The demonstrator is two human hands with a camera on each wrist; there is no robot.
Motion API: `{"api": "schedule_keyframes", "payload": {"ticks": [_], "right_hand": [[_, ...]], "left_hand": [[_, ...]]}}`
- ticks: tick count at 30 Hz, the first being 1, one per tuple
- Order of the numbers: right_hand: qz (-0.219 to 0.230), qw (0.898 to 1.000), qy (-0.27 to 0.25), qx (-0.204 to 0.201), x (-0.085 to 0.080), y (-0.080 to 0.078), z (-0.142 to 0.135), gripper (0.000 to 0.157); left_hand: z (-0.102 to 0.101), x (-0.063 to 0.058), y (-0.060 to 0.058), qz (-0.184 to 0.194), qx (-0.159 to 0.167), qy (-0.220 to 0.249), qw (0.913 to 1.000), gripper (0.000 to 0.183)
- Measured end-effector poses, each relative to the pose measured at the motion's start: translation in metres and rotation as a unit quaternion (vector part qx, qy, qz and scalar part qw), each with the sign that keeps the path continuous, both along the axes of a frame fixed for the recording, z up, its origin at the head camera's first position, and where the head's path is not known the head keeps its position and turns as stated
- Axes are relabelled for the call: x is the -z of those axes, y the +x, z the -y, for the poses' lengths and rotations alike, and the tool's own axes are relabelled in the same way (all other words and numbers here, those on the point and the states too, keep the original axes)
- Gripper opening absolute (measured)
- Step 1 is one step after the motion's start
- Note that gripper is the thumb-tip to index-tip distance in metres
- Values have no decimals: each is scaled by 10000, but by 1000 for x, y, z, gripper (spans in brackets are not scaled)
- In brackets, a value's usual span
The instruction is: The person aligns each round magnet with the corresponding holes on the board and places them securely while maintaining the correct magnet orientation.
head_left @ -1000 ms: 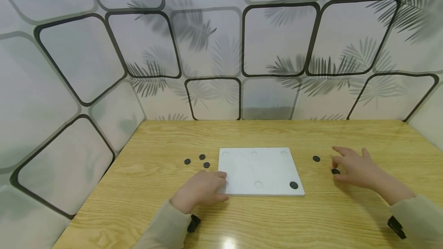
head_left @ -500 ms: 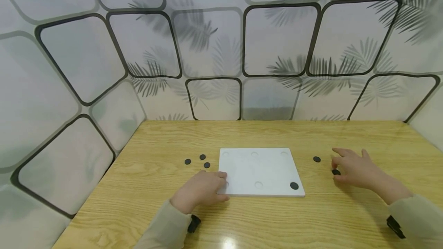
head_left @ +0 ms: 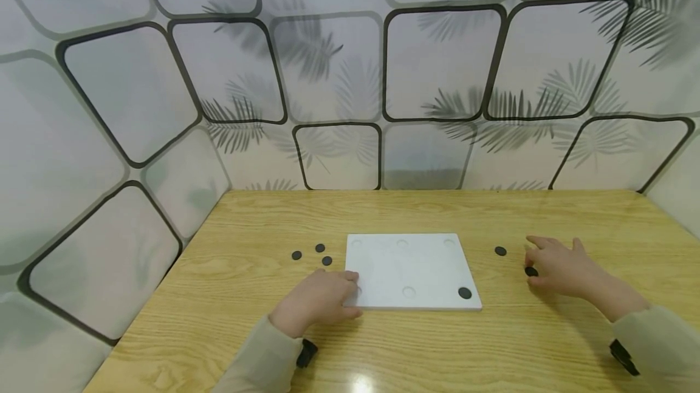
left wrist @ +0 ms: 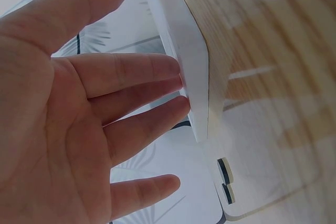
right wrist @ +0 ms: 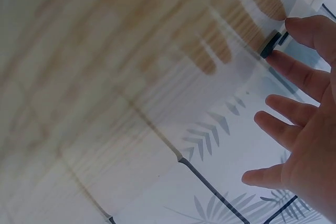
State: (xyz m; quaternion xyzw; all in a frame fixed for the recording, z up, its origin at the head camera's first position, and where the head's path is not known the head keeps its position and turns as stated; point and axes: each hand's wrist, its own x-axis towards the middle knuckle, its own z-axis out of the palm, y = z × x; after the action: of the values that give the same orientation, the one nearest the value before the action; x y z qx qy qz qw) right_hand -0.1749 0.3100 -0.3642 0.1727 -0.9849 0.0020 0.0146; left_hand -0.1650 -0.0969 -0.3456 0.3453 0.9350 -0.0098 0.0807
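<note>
A white board [head_left: 404, 265] with shallow round recesses lies mid-table; a black disc [head_left: 465, 293] sits at its near right corner. My left hand [head_left: 317, 299] rests at the board's left edge, partly covering the near left recess. In the left wrist view its fingers look fairly straight, their tips touching the board's rim [left wrist: 197, 72]. To the right of the board, my right hand [head_left: 563, 268] has thumb and index finger on either side of another black disc [head_left: 530, 271] at the tabletop. The right wrist view shows that disc [right wrist: 271, 44] between those fingertips, other fingers spread.
Three loose black discs, one of them here [head_left: 319, 248], lie left of the board. A further disc [head_left: 500, 251] lies between the board and my right hand. The wooden table [head_left: 426, 344] meets a patterned curtain-like backdrop [head_left: 339, 156] at its far and left edges.
</note>
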Motion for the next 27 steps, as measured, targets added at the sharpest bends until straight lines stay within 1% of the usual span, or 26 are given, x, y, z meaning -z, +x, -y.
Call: {"api": "schedule_keyframes", "payload": {"ticks": [7,12,27], "right_hand": [[63,9999,55,72,1,-1,1,13],[67,10000,54,43,0,0,1,14],[202,9998,71,34,-2,0,4,22]], "left_hand": [[0,1,0,-59,17,-38,10000,28],[0,1,0,-30,4,-12,10000,27],[0,0,0,-15,5,-16,10000,28]]}}
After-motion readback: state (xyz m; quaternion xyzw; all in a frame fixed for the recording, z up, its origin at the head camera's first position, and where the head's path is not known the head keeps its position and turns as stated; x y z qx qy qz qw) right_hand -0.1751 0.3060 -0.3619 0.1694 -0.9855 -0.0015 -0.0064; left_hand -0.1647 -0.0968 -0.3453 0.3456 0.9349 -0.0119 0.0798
